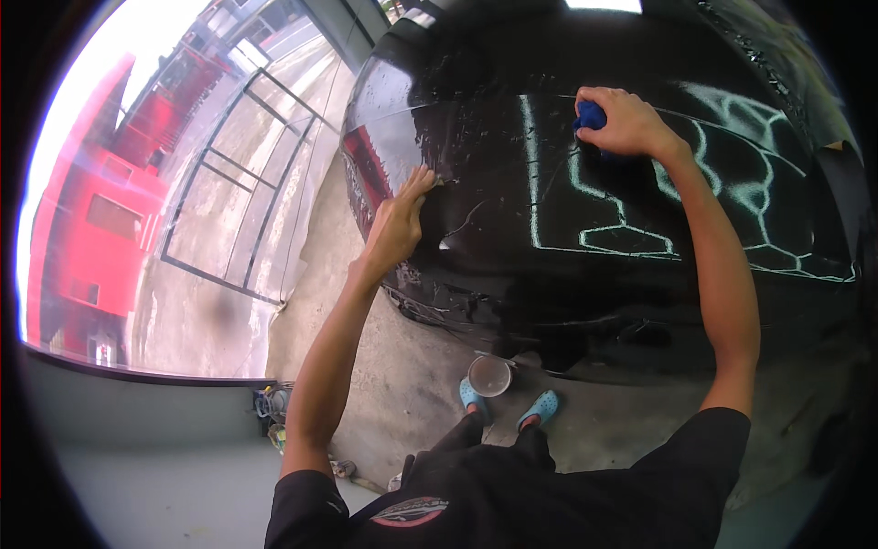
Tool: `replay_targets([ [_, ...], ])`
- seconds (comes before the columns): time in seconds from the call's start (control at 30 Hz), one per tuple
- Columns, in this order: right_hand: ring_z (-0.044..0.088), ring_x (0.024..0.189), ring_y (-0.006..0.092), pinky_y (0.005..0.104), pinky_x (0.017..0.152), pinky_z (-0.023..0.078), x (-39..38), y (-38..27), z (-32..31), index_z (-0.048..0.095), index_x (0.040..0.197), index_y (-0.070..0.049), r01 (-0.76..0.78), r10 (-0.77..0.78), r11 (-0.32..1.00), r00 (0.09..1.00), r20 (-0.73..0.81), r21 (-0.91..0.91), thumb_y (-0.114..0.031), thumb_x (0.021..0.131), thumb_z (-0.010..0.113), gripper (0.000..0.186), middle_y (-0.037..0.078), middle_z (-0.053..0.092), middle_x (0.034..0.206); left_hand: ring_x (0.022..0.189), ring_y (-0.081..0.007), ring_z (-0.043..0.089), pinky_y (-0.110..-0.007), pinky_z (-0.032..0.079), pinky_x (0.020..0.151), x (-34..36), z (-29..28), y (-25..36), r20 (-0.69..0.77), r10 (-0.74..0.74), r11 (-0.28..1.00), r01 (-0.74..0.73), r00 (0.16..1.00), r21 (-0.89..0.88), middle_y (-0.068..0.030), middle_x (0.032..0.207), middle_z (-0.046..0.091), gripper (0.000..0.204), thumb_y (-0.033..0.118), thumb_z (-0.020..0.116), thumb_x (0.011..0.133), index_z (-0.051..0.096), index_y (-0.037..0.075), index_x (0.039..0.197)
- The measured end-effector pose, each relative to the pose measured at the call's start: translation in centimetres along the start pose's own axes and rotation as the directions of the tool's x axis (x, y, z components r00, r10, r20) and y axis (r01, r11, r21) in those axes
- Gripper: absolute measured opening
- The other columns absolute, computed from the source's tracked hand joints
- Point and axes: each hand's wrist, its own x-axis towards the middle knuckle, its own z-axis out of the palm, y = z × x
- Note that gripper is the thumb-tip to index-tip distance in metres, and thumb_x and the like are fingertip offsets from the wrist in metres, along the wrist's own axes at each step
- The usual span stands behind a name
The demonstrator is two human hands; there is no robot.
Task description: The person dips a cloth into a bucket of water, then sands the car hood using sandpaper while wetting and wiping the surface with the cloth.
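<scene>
My left hand [402, 215] rests on a glossy black car panel [471, 160] on its left part, fingers extended at a wrinkled, wet-looking sheet of clear film [412, 128]; whether the fingertips pinch its edge is hard to tell. Higher up and to the right, my right hand [626, 123] is curled round a blue cloth or pad [590, 117] pressed to the same panel. Pale green lines [626, 247], straight and branching, show across the panel's right half, under and around that hand.
A round translucent container [490, 375] sits by my feet in light blue clogs [540, 407], below the car's edge. At left are a large window with a grey sill [137, 421], a metal frame [219, 156] and a red structure [101, 238] beyond. Assorted items [270, 407] lie by the wall.
</scene>
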Motion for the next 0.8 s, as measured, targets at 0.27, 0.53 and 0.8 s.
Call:
replay_targets([
  [0.27,0.062,0.124,0.0354,0.0468,0.106,0.049,1.3,-1.9,0.1,0.060,0.136,-0.020,0.013,-0.013,0.999,1.000,0.021,0.031,-0.043,0.077,0.074,0.065,0.015,0.066,0.131,0.146,-0.0401,0.038,-0.046,0.037,0.120,4.6,-1.8,-2.7,0.008,-0.085,0.989,0.083,0.996,0.123,-0.0271,0.151,0.047,0.041,-0.001,0.047,0.101,0.054,-0.002,0.141],
  [0.53,0.070,0.101,0.0342,0.0445,0.090,0.054,0.1,-0.8,0.3,0.063,0.104,-0.013,0.067,-0.061,0.997,0.989,-0.134,0.038,-0.033,0.081,0.076,0.033,0.013,0.071,0.101,0.146,-0.0384,0.039,-0.046,0.039,0.120,-0.8,-0.2,-1.1,-0.005,0.030,0.999,-0.030,1.000,0.039,-0.0245,0.149,0.052,0.044,-0.007,0.048,0.099,0.053,-0.002,0.142],
  [0.8,0.069,0.102,0.0355,0.0450,0.091,0.053,-0.6,0.8,1.0,0.064,0.105,-0.014,0.076,-0.064,0.996,0.980,-0.187,0.056,-0.035,0.081,0.077,0.035,0.013,0.071,0.104,0.146,-0.0385,0.038,-0.045,0.037,0.121,-2.6,0.5,1.0,-0.011,0.045,0.997,-0.045,0.999,0.065,-0.0251,0.148,0.052,0.043,-0.005,0.048,0.100,0.053,-0.002,0.142],
])
